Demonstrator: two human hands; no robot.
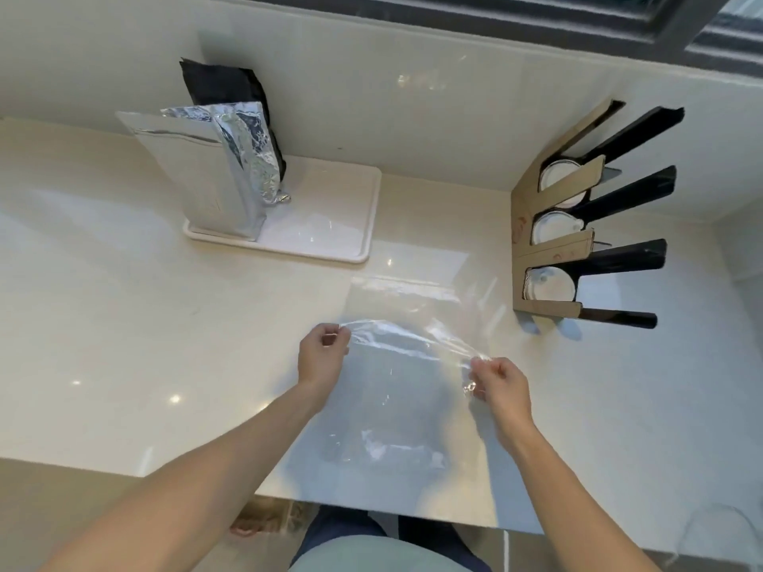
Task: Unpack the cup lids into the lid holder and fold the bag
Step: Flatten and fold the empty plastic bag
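We pinch the clear bag (pixel 396 365) at two corners — left hand (pixel 324 353) and right hand (pixel 499 386) both gripping it — lifted over the counter (pixel 124 324). White lids (pixel 551 282) sit in the cardboard lid holder (pixel 549 249) at the right.

Glossy cream table (pixel 124 324) with ceiling-light glints, pale tiled wall (pixel 371 76) behind, dark-framed window (pixel 536 18) above, white tray (pixel 330 225) near wall
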